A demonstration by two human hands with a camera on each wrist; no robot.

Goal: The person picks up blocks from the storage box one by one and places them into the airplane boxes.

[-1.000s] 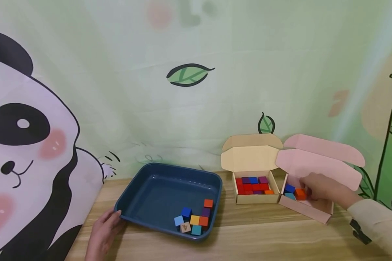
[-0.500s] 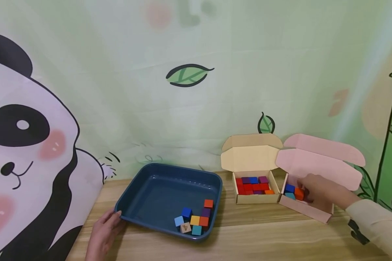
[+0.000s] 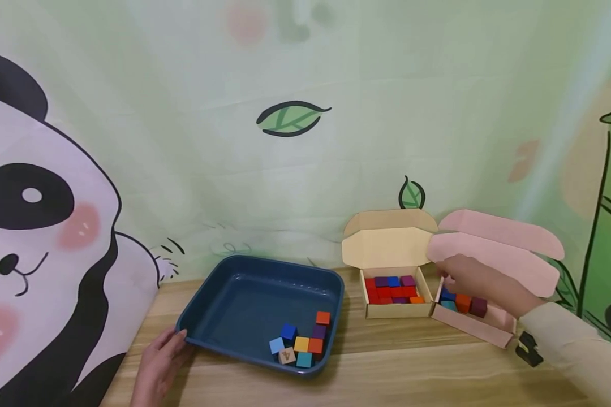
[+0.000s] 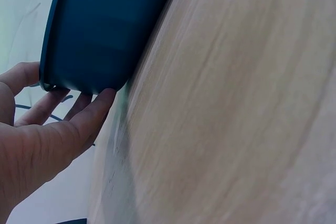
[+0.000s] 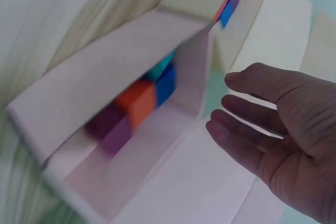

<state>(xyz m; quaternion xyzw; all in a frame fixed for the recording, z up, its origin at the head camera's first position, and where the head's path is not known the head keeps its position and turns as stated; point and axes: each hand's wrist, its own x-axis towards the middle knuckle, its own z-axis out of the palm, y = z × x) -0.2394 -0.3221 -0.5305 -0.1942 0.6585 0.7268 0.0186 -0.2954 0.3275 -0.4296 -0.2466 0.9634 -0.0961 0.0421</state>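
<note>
My left hand point(image 3: 160, 359) holds the near-left corner of a dark blue tray point(image 3: 188, 325); in the left wrist view its fingers point(image 4: 86, 116) lie against the outer wall below the rim. Several coloured cubes, among them a yellow cube point(image 3: 301, 343) and a plain wooden cube point(image 3: 287, 355), sit in the tray's near-right corner. Over the back left of the open pink box point(image 3: 481, 333) is my right hand point(image 3: 476, 277), fingers loosely bent and holding nothing. Inside that box a purple cube point(image 5: 113, 129), an orange cube point(image 5: 137, 103), a blue cube point(image 5: 166, 85) and a teal cube point(image 5: 160, 66) stand together.
Left of the pink box stands an open cream box point(image 3: 399, 311), filled with mostly red cubes point(image 3: 384, 293) and some purple, blue and orange ones. Both lids are raised near the printed cloth point(image 3: 209, 169) behind the wooden table point(image 3: 387, 373).
My right hand has let go of the purple cube beside the orange one in the pink box. It has lifted and moved left. My left hand stays on the tray.
</note>
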